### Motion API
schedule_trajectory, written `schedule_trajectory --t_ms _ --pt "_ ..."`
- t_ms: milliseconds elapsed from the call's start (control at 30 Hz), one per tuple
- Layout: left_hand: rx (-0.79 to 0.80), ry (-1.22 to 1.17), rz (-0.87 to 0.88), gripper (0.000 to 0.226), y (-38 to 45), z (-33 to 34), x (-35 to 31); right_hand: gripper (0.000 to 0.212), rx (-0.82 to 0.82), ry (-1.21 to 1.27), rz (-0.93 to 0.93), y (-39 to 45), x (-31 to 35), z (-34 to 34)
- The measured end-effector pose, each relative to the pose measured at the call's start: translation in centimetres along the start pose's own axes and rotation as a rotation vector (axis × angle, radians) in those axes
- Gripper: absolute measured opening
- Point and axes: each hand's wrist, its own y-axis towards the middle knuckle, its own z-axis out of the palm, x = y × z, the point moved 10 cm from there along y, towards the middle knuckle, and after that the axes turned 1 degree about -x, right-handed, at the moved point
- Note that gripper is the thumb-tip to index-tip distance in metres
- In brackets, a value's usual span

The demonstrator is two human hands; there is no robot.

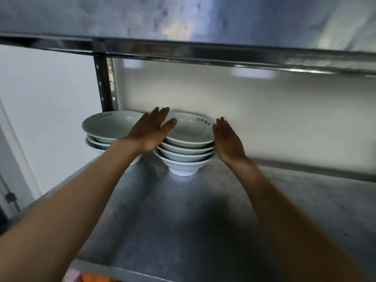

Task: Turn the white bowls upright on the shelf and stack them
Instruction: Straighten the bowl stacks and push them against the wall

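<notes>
Fingers straight and held together, my left hand [151, 129] lies flat against the left side of the right stack of white bowls [186, 148], its fingertips reaching over the rim of the top bowl [190, 129]; it curls round nothing. My right hand [227, 139] stands open just beside the right side of the same stack, palm turned toward the bowls, fingers straight; I cannot tell whether it touches the rims. That stack is four bowls nested upright, the lowest resting on its foot on the steel shelf [203, 220] near the back edge, and dark characters are printed inside the top bowl's rim. Just beside it on the left, close to the shelf's back left corner, stands the left stack of white bowls [105, 129], also upright, partly hidden behind my left forearm, with similar printing on its top bowl. A perforated metal upright [105, 86] rises at that corner, a pale back panel [244, 110] closes the rear, and the upper shelf [183, 21] hangs overhead.
</notes>
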Motion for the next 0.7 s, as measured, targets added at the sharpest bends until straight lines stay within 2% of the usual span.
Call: schedule_trajectory --t_ms 300,467,700 --pt "-0.368 0.365 0.422 0.062 -5.6 -0.4 -9.0 0.056 -0.022 -0.518 -0.169 -5.1 1.0 -3.4" --pt "-0.369 0.382 0.477 0.060 -7.5 3.0 -15.2 0.056 -0.012 -0.677 -0.138 -8.6 -1.7 -8.0" --pt "-0.306 0.237 0.486 0.065 -9.0 9.6 -27.2 0.055 -0.092 -0.652 -0.051 -12.4 -8.3 -19.4"
